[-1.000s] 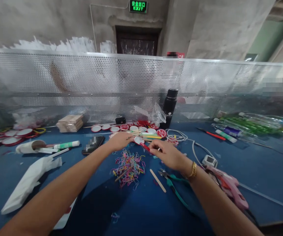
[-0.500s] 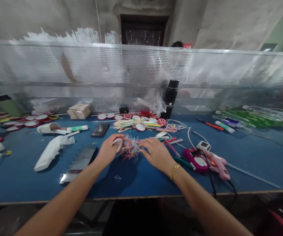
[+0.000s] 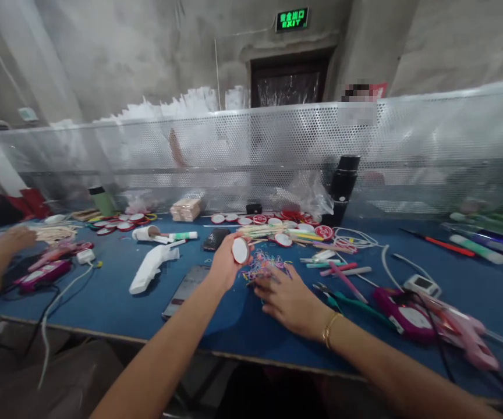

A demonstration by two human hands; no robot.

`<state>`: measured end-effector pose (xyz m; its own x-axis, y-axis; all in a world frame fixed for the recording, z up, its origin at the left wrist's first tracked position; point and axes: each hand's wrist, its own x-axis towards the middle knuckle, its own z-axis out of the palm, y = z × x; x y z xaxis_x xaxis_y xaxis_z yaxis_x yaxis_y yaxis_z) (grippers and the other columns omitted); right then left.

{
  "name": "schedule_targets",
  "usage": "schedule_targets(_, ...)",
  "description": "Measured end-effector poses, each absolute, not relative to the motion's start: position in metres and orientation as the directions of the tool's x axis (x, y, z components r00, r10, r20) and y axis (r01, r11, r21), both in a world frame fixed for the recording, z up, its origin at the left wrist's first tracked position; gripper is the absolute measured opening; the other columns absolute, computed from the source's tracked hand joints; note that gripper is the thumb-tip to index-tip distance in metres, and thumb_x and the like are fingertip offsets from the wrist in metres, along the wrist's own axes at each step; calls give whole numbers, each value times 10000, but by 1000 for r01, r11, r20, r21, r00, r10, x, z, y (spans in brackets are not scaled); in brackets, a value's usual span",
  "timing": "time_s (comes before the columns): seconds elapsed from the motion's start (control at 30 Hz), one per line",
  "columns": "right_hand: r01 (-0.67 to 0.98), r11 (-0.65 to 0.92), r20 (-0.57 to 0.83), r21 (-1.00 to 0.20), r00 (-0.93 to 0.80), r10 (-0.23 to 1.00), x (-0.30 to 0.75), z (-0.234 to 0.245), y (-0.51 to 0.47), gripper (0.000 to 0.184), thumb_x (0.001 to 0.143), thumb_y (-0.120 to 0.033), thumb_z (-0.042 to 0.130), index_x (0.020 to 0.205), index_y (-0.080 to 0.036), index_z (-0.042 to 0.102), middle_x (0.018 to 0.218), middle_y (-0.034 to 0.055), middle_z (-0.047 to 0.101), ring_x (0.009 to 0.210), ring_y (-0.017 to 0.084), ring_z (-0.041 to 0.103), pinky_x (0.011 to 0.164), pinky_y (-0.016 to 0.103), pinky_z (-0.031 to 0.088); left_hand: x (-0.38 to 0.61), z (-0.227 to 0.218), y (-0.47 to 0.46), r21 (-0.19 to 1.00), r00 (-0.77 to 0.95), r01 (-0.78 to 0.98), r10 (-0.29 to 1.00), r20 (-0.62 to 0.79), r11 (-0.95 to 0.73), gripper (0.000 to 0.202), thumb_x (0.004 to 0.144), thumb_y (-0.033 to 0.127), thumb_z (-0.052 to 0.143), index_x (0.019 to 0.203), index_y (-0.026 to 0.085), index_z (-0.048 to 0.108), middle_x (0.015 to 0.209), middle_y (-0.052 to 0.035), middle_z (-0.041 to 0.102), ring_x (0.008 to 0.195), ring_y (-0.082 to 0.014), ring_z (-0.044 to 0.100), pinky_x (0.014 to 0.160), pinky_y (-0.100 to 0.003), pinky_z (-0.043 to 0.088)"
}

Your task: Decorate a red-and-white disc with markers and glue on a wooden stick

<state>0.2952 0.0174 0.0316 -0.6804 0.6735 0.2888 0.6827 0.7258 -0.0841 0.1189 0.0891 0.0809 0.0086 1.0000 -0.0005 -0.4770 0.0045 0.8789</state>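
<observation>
My left hand (image 3: 227, 263) is raised a little above the blue table (image 3: 103, 302) and grips a small white oval disc (image 3: 240, 250) with its face toward me. My right hand (image 3: 287, 298) lies on the table with its fingers bent, fingertips touching a pile of coloured rubber bands (image 3: 264, 265). A gold bracelet (image 3: 330, 329) sits on my right wrist. More red-and-white discs (image 3: 269, 221) and coloured sticks (image 3: 295, 234) lie just behind the pile.
A dark phone (image 3: 187, 284) and a white glue gun (image 3: 151, 267) lie to the left, green-handled pliers (image 3: 343, 298) and a pink glue gun (image 3: 456, 326) with cables to the right. A black flask (image 3: 342, 187) stands by the perforated metal screen (image 3: 408, 151). Another person's hand (image 3: 13, 240) works at far left.
My left hand has lifted the white disc off the table and turned it upward. My right hand stayed at the rubber bands. My view swung left, showing a neighbour's arm.
</observation>
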Motion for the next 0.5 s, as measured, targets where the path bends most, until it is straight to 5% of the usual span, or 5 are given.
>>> schedule_targets(0.17,697,713,292,-69,-669,683,316,30,25,361,996,-409,434,1310,-368,606,1446,35,528,1375,314,337,1075,584,246,113,80,94,834,259,-543,965,51,101,344,878,268,561,1206,185,618,1130,-122,699,911,-237,707,706,-359,580)
schedule_targets(0.27,734,671,401,-104,-587,703,326,32,32,290,975,-395,498,1180,-348,698,1382,35,585,1336,305,388,1069,560,269,114,77,91,861,300,-478,953,-29,177,401,939,388,491,1279,193,579,1125,-154,708,912,-252,718,661,-342,586)
schedule_targets(0.4,730,647,554,-220,-452,699,340,40,43,250,975,-300,520,1090,-239,733,1117,64,722,1075,202,589,978,397,406,116,74,81,900,362,-335,920,-151,279,514,936,556,420,1198,162,620,1050,-178,725,839,-273,734,579,-328,582)
schedule_targets(0.5,797,546,552,-258,-342,761,345,44,47,191,940,-261,580,1003,-195,748,957,64,736,915,188,623,880,345,446,114,73,78,915,388,-316,914,-118,252,427,914,491,515,1109,137,654,1024,-178,729,816,-269,734,558,-318,583)
